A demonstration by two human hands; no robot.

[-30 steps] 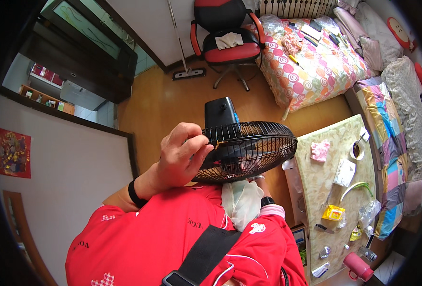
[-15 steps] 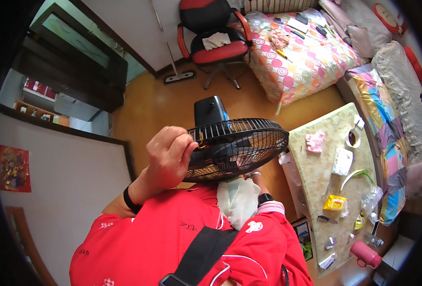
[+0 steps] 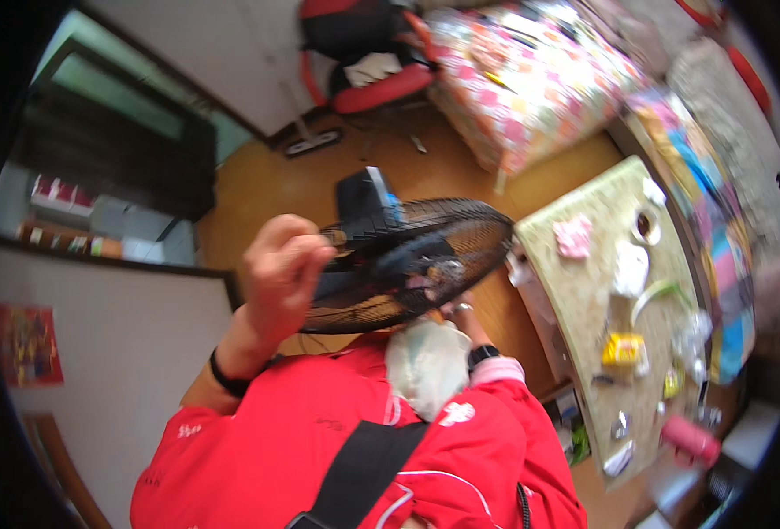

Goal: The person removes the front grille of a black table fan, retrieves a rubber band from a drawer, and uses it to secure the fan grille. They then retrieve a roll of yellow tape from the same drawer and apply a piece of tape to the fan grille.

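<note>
A black fan (image 3: 425, 264) with a wire grille and blue-marked motor housing is tilted across the middle of the view, held in front of me. My left hand (image 3: 280, 269) has its curled fingers pinched on the left edge of the grille. My right hand (image 3: 460, 317) shows partly below the grille's right side; its fingers are hidden and blurred, so what it grips is unclear. A pale, translucent bag or cloth (image 3: 425, 370) hangs beside it, against my red clothing (image 3: 275, 450). The picture is smeared by motion.
A marble-patterned table (image 3: 593, 300) with food packets, a cup and a pink flask (image 3: 690, 441) stands at right. Beyond are a bed (image 3: 540, 88), a red-black chair (image 3: 364, 84) and a flat mop (image 3: 311, 141). A white wall (image 3: 117, 353) and dark doorway (image 3: 126, 150) are on the left.
The fan and both my hands have shifted left and slightly upward in the picture. The room has also shifted as the view turns, and the picture has become blurred.
</note>
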